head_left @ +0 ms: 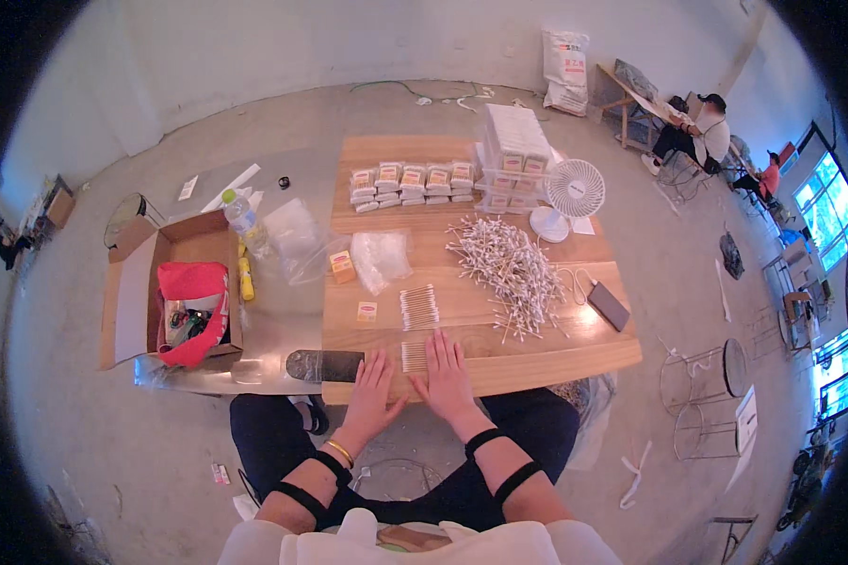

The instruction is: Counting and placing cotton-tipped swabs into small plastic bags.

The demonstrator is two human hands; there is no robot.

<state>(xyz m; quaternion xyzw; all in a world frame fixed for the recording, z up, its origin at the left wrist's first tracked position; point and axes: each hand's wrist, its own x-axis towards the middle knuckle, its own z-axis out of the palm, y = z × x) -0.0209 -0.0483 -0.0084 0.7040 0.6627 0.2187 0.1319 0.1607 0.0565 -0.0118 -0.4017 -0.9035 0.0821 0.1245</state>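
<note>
A short row of cotton swabs (415,356) lies side by side near the table's front edge, between my two hands. My left hand (374,388) rests flat on the wood left of the row, fingers stretched out. On the other side, my right hand (445,375) lies with extended fingers against the row's right end. Just beyond is a second, looser row of swabs (418,308). A large heap of loose swabs (507,271) spreads to the right. Small printed cards (366,312) and clear plastic bags (383,262) lie to the left and beyond.
Filled swab packets (412,179) line the back, beside a clear bin (513,155) of packs. A white fan (575,190) and dark power bank (608,307) stand right. Left are a dark flat strip (324,365), a bottle (241,215) and a cardboard box (127,301).
</note>
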